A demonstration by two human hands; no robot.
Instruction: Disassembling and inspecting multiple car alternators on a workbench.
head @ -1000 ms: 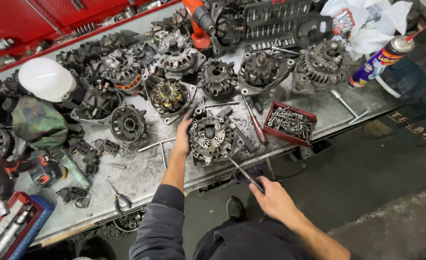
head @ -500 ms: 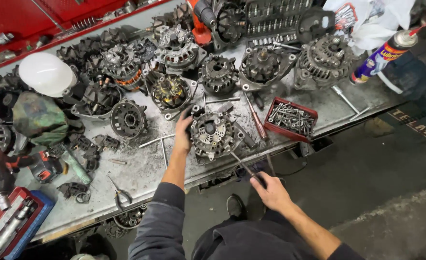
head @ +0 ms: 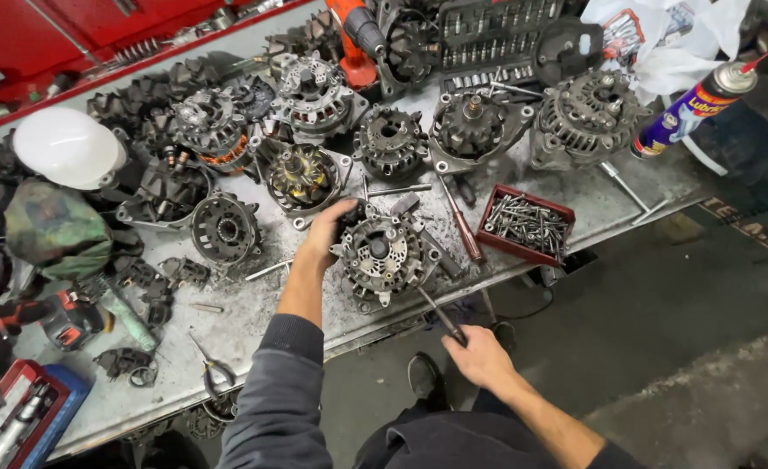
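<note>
Under the left hand (head: 325, 233), near the front edge of the grimy metal bench (head: 253, 321), sits a round alternator (head: 382, 254), face up, with its shaft axis pointing roughly upward. The left fingers curl around the alternator's left rim, closed on the housing and steadying it. The right hand (head: 481, 356) hangs off the front of the bench, below and to the right of the alternator, fingers wrapped tight around the handle of a screwdriver (head: 440, 314). The screwdriver's long axis runs up and to the left from those fingers, its tip at the alternator's lower right edge; whether it touches cannot be told. The left hand is the nearer one, already on the part. Just right of the alternator lies a red tray of bolts (head: 525, 224); more alternators (head: 471, 130) crowd the bench beyond the fingers.
</note>
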